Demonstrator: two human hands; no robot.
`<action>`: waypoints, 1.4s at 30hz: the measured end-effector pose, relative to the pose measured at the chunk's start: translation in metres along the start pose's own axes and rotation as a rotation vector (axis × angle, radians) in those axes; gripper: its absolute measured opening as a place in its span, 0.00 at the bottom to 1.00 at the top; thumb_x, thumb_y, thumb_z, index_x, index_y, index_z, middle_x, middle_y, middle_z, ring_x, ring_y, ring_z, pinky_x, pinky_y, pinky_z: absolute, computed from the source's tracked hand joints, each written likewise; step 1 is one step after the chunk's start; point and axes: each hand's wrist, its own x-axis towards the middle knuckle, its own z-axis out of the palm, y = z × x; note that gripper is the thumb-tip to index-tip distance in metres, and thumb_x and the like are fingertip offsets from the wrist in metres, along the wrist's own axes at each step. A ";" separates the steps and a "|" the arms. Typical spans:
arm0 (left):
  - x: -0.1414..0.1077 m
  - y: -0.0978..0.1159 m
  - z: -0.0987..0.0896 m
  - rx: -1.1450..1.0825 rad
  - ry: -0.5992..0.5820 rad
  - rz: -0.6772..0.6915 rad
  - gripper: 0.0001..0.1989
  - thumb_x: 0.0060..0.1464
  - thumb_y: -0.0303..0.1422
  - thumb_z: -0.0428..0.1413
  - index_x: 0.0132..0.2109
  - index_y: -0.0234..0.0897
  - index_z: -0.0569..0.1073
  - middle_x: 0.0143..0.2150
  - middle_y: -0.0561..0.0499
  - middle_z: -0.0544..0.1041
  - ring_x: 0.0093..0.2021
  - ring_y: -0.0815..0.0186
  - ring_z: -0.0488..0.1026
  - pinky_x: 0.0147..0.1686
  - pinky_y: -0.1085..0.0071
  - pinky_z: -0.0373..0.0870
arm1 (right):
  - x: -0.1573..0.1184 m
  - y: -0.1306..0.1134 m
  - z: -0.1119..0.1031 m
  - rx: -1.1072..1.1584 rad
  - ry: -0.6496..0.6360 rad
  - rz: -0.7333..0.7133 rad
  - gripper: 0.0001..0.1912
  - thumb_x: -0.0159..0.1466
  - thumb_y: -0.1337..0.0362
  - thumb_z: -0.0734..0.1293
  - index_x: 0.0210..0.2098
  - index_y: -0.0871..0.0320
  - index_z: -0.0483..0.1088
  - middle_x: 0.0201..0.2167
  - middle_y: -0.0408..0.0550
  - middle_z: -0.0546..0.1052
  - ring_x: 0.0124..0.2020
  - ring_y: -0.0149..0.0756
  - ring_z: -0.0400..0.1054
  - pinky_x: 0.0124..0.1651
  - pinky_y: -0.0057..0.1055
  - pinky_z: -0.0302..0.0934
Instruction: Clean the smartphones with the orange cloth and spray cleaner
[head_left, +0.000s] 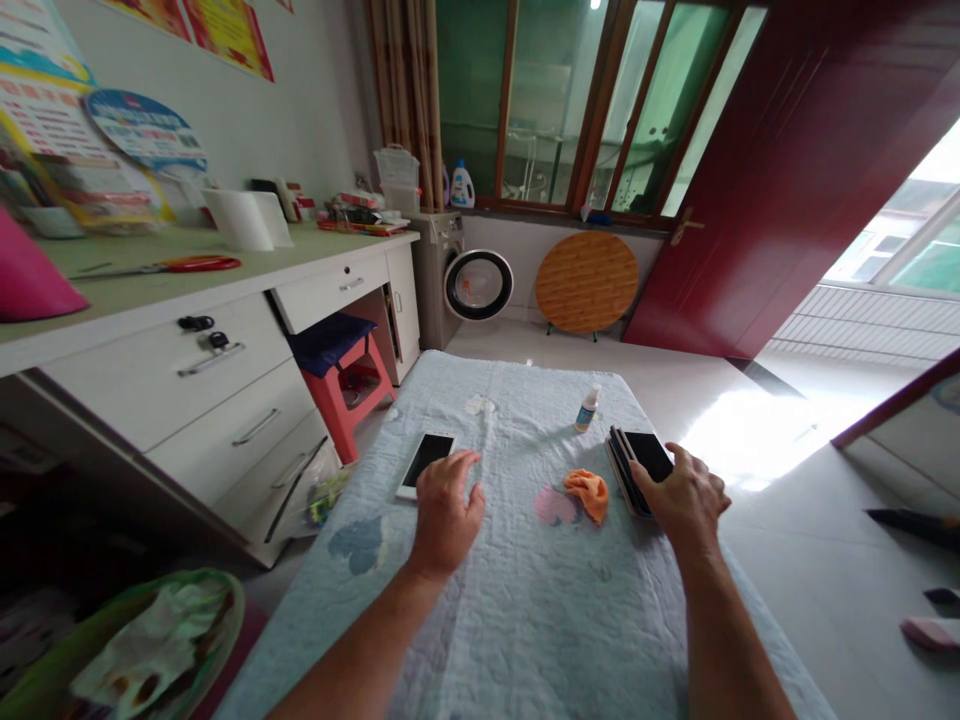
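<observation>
A white smartphone (425, 465) with a dark screen lies on the cloth-covered table. My left hand (448, 505) is over its lower right corner, fingers loosely spread and holding nothing; whether it touches the phone I cannot tell. On the right side sits a stack of several phones (627, 470), one partly on another. My right hand (686, 490) grips the top dark-screened phone (649, 456) by its sides, thumb on the left edge and fingers on the right. Between the hands lie a crumpled orange cloth (588, 494) and, farther back, a small spray bottle (588, 409) standing upright.
A pale blue quilted cover (517, 610) spreads over the table. To the left are a white desk (225, 375) with scissors (184, 265) on top, a pink stool (352, 395) and a waste bin (232, 610). Behind stand a washing machine (435, 270) and a folded round table (587, 282).
</observation>
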 end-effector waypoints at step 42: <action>0.013 -0.024 -0.002 0.313 -0.079 -0.179 0.29 0.42 0.32 0.56 0.54 0.31 0.65 0.45 0.42 0.76 0.45 0.53 0.72 0.49 0.61 0.62 | -0.051 -0.051 0.025 0.197 -0.391 -0.509 0.14 0.59 0.71 0.61 0.42 0.59 0.72 0.41 0.52 0.73 0.43 0.40 0.62 0.47 0.31 0.53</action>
